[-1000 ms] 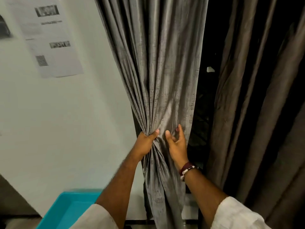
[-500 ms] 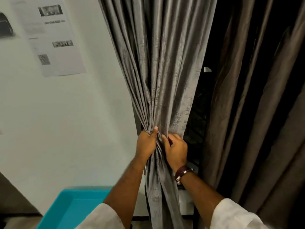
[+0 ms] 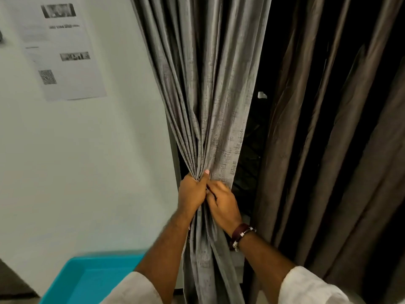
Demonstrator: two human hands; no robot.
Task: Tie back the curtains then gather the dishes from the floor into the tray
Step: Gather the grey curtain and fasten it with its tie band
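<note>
Since 1 s ago, right hand [image 3: 223, 201] has closed from flat onto the grey curtain [image 3: 210, 102]; left hand [image 3: 192, 194] grips the pleats bunched just above its fingers. Step 1, tie-back, in hand; next probably needs a tie, none visible. Tray [image 3: 87, 279] sits below left.

The gathered curtain [image 3: 210, 102] is held between the left hand [image 3: 192, 191] and right hand [image 3: 223, 201], which touch. A tray [image 3: 87, 279] is located below-left of the left hand; a second curtain [image 3: 328, 150] hangs right of the right hand.
</note>
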